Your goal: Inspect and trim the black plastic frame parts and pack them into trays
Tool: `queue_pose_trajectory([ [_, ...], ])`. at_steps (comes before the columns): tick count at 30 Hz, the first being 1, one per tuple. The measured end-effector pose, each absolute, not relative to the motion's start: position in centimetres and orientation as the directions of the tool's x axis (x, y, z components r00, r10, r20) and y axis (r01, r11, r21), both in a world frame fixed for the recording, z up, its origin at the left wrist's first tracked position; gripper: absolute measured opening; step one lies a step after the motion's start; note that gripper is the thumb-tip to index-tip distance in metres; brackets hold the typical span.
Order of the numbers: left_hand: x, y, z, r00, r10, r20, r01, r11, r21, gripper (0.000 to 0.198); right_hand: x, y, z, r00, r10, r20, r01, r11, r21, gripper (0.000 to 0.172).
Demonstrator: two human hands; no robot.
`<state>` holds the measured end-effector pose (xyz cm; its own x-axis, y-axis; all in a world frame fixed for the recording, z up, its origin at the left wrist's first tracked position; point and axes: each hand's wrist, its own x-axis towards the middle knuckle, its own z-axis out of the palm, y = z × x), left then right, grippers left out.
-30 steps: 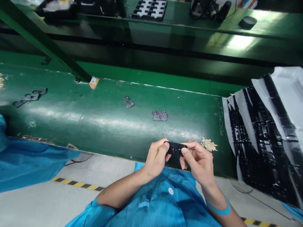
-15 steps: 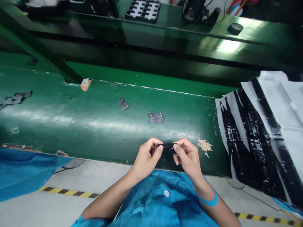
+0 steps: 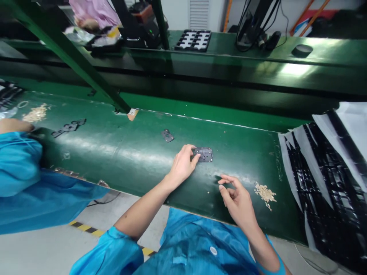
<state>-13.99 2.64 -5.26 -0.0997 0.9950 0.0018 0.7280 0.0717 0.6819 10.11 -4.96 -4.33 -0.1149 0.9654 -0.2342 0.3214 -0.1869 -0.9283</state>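
Observation:
My left hand (image 3: 183,163) has its thumb and fingers closed on the left end of a flat dark plastic part (image 3: 205,155), which is at the tabletop. Whether one part or two lie stacked there, I cannot tell. My right hand (image 3: 237,198) hovers over the bench nearer the front edge, fingers apart, with nothing visible in them. Just right of it lies a small pile of pale little pieces (image 3: 265,193). A single tiny pale piece (image 3: 208,192) is on the table left of that hand. Another dark plastic part (image 3: 168,135) rests farther back.
Black-and-white plastic sheeting (image 3: 318,164) covers the right end of the green bench (image 3: 129,160). To the left are more dark parts (image 3: 69,127), a second pale pile (image 3: 36,113) and a co-worker's blue sleeve (image 3: 20,160). A slanted green post (image 3: 77,67) stands behind; a slotted tray (image 3: 193,40) sits on the raised shelf.
Both hands held a dark part near the front edge; now my left hand is farther forward on the dark part at the tabletop. My right hand has let go. The view has shifted left.

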Motion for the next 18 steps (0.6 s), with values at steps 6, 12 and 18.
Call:
queue_pose_trajectory([
  [6,-20.9,4.5,-4.0,-0.273,0.960,0.064,0.860,0.214,0.463,0.030,10.7,-5.4,-4.7,-0.147,0.958,-0.246,0.293,-0.196,-0.936,0.042],
  [12,-24.8,6.7,-3.6,-0.238,0.971,0.030,0.915,0.214,0.341,0.037,10.1,-6.1,-4.4,-0.200,0.963,-0.179,0.283,-0.118,-0.952,0.031],
  [18,-26.0,7.6,-0.6,-0.029,1.000,-0.009,0.928,0.030,0.372,0.043,9.1,-8.2,-3.9,-0.174,0.978,-0.114,0.293,-0.059,-0.954,0.019],
])
